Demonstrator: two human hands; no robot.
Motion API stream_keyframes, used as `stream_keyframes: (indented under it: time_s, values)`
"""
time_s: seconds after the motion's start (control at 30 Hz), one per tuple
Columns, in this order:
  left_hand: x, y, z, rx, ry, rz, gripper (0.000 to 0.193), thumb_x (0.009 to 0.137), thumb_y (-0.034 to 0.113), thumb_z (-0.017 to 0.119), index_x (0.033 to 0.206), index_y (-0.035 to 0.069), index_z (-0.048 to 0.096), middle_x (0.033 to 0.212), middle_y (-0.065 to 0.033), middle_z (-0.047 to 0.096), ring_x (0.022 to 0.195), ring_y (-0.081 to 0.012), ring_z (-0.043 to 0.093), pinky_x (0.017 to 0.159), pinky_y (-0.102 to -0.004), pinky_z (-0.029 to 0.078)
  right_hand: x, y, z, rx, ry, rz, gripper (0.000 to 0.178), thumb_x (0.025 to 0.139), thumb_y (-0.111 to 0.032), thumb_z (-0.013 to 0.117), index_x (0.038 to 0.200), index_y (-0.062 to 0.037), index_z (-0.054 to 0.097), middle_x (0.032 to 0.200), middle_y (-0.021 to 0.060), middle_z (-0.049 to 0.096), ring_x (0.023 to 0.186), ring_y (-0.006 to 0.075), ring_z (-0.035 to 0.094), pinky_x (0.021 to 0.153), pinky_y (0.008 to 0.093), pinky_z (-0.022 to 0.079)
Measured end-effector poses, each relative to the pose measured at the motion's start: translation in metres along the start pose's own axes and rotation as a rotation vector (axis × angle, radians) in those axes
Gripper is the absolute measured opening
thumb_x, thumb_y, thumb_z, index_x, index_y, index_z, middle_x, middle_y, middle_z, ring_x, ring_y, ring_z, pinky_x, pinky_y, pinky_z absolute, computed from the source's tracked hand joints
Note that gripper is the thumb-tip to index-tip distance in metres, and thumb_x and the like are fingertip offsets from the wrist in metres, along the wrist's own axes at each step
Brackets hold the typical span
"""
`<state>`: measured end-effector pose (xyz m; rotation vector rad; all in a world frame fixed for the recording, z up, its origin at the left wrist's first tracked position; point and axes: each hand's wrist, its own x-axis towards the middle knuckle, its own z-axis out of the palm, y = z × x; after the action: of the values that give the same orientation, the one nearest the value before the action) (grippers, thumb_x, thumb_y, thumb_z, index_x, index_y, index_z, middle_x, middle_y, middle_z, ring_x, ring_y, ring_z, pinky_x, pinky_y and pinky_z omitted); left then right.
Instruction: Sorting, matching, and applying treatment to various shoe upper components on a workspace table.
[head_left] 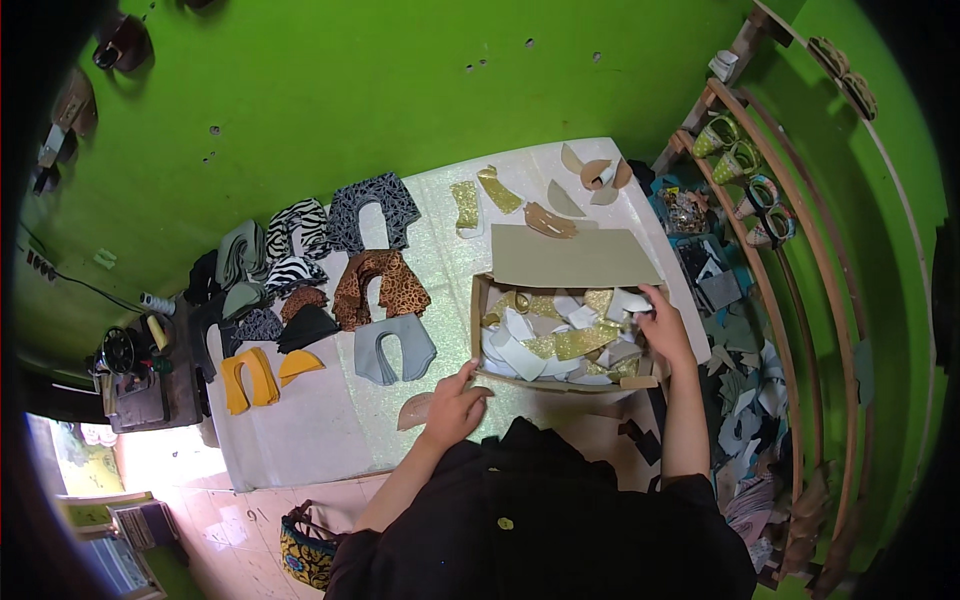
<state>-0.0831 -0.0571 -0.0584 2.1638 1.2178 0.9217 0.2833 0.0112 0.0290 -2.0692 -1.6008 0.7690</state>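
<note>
An open cardboard box (480,330) sits on the white table, filled with white and gold glittery cut shoe pieces (560,340). My right hand (662,322) is at the box's right rim, its fingers touching the pieces inside. My left hand (455,403) rests at the box's near left corner, fingers curled against the edge, beside a beige cut piece (412,410) on the table. Whether the right hand grips a piece is unclear.
Stacks of cut shoe uppers lie to the left: leopard print (380,285), zebra (300,245), grey (395,348), yellow (250,380). Gold and tan pieces (540,215) lie behind the box flap (570,258). A wooden shelf with shoes (745,170) stands right; scraps (740,400) litter the floor.
</note>
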Motion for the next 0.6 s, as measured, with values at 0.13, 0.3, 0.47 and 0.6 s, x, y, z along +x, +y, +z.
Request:
stream_keyframes:
  time_s: [0.13,0.3,0.47,0.6]
  values:
    - [0.001,0.002,0.003,0.035,0.008,-0.005,0.016,0.068,0.006,0.062,0.082,0.012,0.068,0.127,-0.0167,0.048,0.090,-0.0305,0.054,0.080,-0.0383,0.041,0.004,0.015,0.000,0.208,0.012,-0.118,0.064,0.071,0.007,0.060,0.130,-0.0097,0.039,0.112,0.0132,0.055,0.080,0.0221,0.060,0.074,0.0310,0.049]
    - [-0.001,0.005,0.011,0.043,0.046,-0.050,0.018,0.068,0.006,0.062,0.084,0.013,0.068,0.128,-0.0167,0.046,0.089,-0.0299,0.054,0.079,-0.0383,0.042,0.004,0.021,-0.003,0.070,-0.075,-0.163,0.053,0.067,0.004,0.063,0.117,-0.0101,0.052,0.110,0.0115,0.054,0.086,0.0210,0.059,0.076,0.0318,0.047]
    - [-0.002,0.005,0.015,0.069,0.051,-0.069,0.018,0.069,0.006,0.062,0.085,0.013,0.068,0.128,-0.0173,0.046,0.089,-0.0295,0.054,0.079,-0.0381,0.042,-0.012,0.024,0.023,-0.326,-0.290,-0.492,0.029,0.067,-0.011,0.067,0.095,-0.0139,0.063,0.090,0.0070,0.062,0.082,0.0267,0.060,0.091,0.0512,0.033]
    - [-0.002,0.005,0.018,0.089,0.062,-0.076,0.017,0.069,0.006,0.062,0.085,0.012,0.068,0.128,-0.0179,0.045,0.088,-0.0293,0.054,0.079,-0.0380,0.043,0.010,0.030,0.035,-0.204,-0.362,-0.258,0.009,0.072,-0.019,0.067,0.076,-0.0119,0.064,0.068,0.0002,0.063,0.072,0.0226,0.062,0.096,0.0480,0.032]
